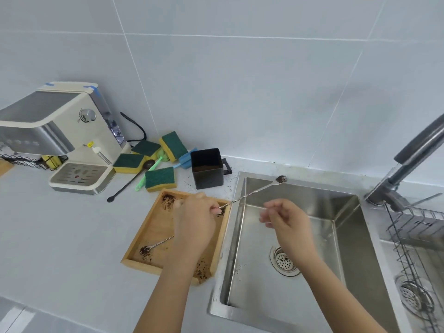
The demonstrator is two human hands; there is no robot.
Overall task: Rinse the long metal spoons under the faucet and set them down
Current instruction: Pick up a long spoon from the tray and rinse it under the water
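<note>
A: Item one, the long metal spoons?

B: Two silver ones are visible. The first spoon [254, 193] has a thin twisted shaft and a small bowl caked with dark coffee grounds. The left hand [195, 218] pinches its handle end between fingertips, over the wooden tray [153, 233]; the shaft slants up and right across the sink's [346, 239] left rim, with the bowl near the back left corner.

A: The second?

B: The second spoon [156, 245] lies in the tray, its bowl toward the near left corner, also crusted with grounds. Its handle runs under the left hand.

A: Right hand?

B: The right hand [284, 218] hovers above the basin, fingers loosely curled; it is blurred, and I cannot tell whether it holds anything.

A: Other entries?

B: Faucet [408, 162] at far right, no water visible. A black container [207, 169] of grounds stands behind the tray. Green-and-yellow sponges [159, 179], a dark long spoon [131, 180] and a coffee machine [62, 138] sit on the counter [60, 248].
</note>
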